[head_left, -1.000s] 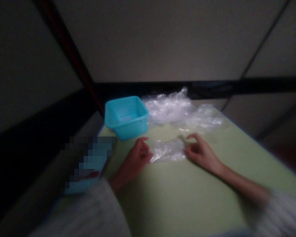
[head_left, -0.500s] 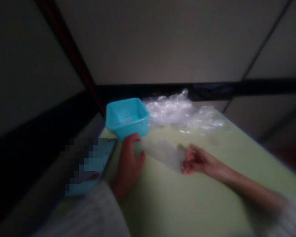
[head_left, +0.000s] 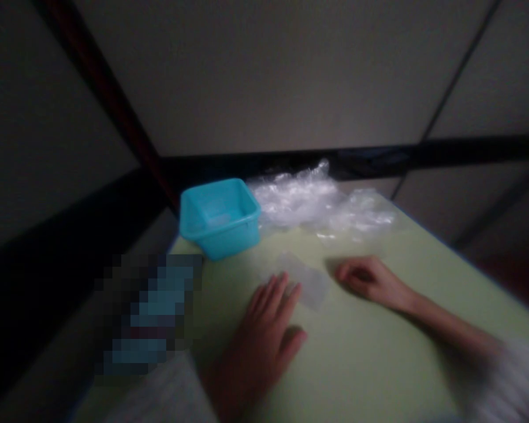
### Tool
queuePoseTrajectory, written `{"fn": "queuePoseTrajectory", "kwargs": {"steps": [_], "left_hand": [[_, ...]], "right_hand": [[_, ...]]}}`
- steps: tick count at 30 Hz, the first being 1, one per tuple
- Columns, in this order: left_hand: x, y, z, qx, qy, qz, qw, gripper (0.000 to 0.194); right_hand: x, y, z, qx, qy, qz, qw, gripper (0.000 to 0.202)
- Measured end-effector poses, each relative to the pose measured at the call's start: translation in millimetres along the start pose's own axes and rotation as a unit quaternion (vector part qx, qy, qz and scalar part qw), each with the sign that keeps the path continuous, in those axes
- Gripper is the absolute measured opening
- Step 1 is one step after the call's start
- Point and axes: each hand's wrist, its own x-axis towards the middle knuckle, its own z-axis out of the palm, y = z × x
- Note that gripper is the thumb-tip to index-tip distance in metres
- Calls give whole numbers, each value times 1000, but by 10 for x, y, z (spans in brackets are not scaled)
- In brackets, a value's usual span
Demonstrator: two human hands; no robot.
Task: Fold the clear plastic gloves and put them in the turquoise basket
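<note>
A small translucent plastic piece lies flat on the yellow-green table. My left hand is spread palm down at its left edge, with the fingertips on or just beside it. To the right of the piece rests my right hand, its fingers curled into a loose ring; whether anything small is inside them is too blurred to tell. Beyond my left hand stands a turquoise basket, with something pale at its bottom.
Crumpled clear plastic bags are heaped at the back of the table, right of the basket. A pixelated flat object lies along the left edge. Behind the table rises a pale panelled wall.
My left hand has come from beside the basket toward me and right, flattening by the plastic piece. My right hand has let go of the piece and moved slightly right. The view has shifted slightly.
</note>
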Motion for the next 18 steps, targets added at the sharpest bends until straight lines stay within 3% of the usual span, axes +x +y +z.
{"fn": "queuePoseTrajectory", "kwargs": {"steps": [4,9,12,15,18], "left_hand": [[46,-97,10,31,-29,-27,999,58],[102,-268,-13,47,-6,-43,998,57],[107,-264,-70,24,-5,26,999,62],[105,-197,-118,-9,-49,103,993,70],[103,-151,-127,-30,-93,122,988,74]], "right_hand": [[-27,-62,38,-1,-42,-43,998,11],[-62,-154,65,-51,-117,-168,978,18],[-72,-150,46,-150,-145,-232,950,24],[-71,-108,26,-243,-151,-259,922,34],[-64,-74,21,-298,-150,-271,903,40]]}}
